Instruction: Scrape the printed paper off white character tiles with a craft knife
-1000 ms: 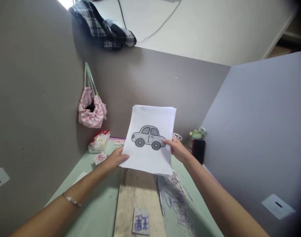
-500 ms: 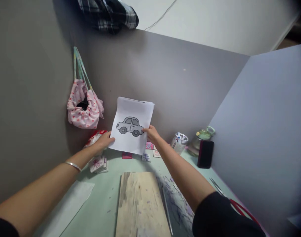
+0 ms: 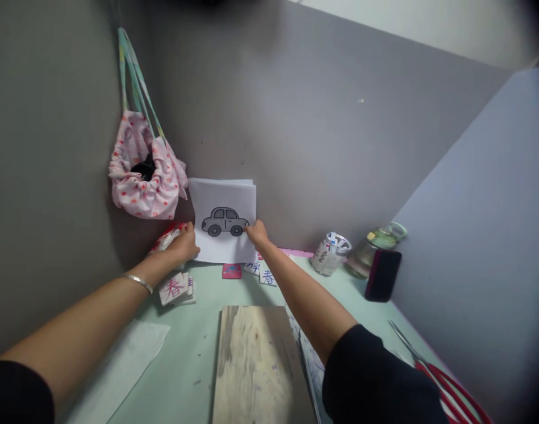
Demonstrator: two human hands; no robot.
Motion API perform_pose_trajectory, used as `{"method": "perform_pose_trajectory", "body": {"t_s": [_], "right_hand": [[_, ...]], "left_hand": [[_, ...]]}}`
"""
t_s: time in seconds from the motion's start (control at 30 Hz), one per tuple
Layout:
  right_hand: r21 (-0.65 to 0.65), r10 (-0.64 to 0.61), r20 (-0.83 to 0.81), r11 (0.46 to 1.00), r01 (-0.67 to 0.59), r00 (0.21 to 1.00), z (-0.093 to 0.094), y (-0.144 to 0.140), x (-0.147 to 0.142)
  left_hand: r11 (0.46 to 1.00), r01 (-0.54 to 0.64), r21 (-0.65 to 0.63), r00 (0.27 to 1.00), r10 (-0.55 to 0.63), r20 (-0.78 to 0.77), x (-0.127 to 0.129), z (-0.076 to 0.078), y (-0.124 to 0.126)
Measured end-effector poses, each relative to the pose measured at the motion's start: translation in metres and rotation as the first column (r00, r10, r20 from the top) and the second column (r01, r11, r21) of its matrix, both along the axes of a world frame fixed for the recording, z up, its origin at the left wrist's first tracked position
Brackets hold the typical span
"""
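Several sheets of white paper [image 3: 222, 250], the front one bearing a printed grey car, stand upright near the wall at the back of the table. My left hand [image 3: 187, 242] grips their left edge, with a silver bangle on that wrist. On the right edge, beside the car's rear end, my right hand [image 3: 257, 233] pinches the sheets between thumb and fingers. Below the paper lie a small pink card [image 3: 231, 271] and a white card with a blue character [image 3: 268, 275]. A stack of white pieces with a pink character [image 3: 174, 287] sits below my left hand.
A wooden board [image 3: 255, 365] lies in front. Red-handled scissors [image 3: 446, 383], a phone [image 3: 384, 275], a glass jug [image 3: 370, 247] and a can of paper strips [image 3: 331, 254] are on the right. A pink cloth bag [image 3: 141, 188] hangs left; white paper [image 3: 123, 365] lies below.
Both hands have moved the paper sheets a little left and down toward the table, and the stack now stands straighter. The camera view has tilted downward.
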State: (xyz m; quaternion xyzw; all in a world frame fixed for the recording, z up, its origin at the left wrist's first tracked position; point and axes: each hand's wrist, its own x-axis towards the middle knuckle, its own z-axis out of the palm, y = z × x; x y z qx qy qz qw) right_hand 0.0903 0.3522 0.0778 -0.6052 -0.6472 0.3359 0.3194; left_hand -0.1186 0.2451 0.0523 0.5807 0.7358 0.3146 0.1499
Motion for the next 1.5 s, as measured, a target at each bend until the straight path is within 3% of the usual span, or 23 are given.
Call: {"method": "perform_pose_trajectory", "body": {"t_s": [0.13, 0.27, 0.4, 0.57, 0.73, 0.83, 0.93, 1.07, 1.23, 1.4, 1.5], "right_hand": [[-0.012, 0.020, 0.057, 1.000, -0.019, 0.998, 0.004, -0.004, 0.016], [-0.005, 0.044, 0.053, 0.999, -0.044, 0.998, 0.010, -0.019, 0.050], [-0.005, 0.114, 0.003, 0.993, -0.114, 0.993, 0.015, -0.053, 0.090], [0.010, 0.243, -0.090, 0.970, -0.243, 0.966, 0.026, -0.126, 0.139], [0.054, 0.377, -0.143, 0.926, -0.373, 0.915, 0.032, -0.225, 0.180], [0.084, 0.443, -0.102, 0.896, -0.436, 0.891, 0.022, -0.282, 0.198], [0.108, 0.470, -0.028, 0.879, -0.464, 0.882, 0.002, -0.321, 0.210], [0.197, 0.446, 0.106, 0.866, -0.459, 0.889, -0.024, -0.336, 0.223], [0.316, 0.352, 0.186, 0.863, -0.395, 0.917, -0.038, -0.325, 0.234], [0.379, 0.386, 0.191, 0.819, -0.430, 0.903, -0.040, -0.332, 0.227], [0.446, 0.424, 0.234, 0.753, -0.484, 0.875, -0.039, -0.339, 0.220]], "left_hand": [[0.998, -0.064, 0.023, 0.991, 0.067, -0.117, 0.001, 0.005, -0.007], [0.999, -0.030, 0.042, 0.984, 0.037, -0.177, 0.005, 0.017, -0.024], [0.998, 0.042, 0.050, 0.985, -0.033, -0.168, 0.013, 0.033, -0.044], [0.981, 0.182, 0.067, 0.983, -0.179, -0.052, 0.031, 0.041, -0.074], [0.945, 0.323, 0.051, 0.942, -0.326, 0.074, 0.072, 0.039, -0.128], [0.903, 0.429, -0.010, 0.893, -0.422, 0.155, 0.104, 0.035, -0.172], [0.859, 0.506, -0.078, 0.850, -0.480, 0.218, 0.132, 0.024, -0.216], [0.803, 0.589, -0.090, 0.802, -0.567, 0.189, 0.160, -0.003, -0.260], [0.820, 0.571, -0.045, 0.821, -0.571, 0.023, 0.174, -0.032, -0.278], [0.826, 0.564, 0.011, 0.826, -0.563, -0.022, 0.175, -0.028, -0.279], [0.824, 0.561, 0.083, 0.828, -0.557, -0.065, 0.176, -0.025, -0.281]]}}
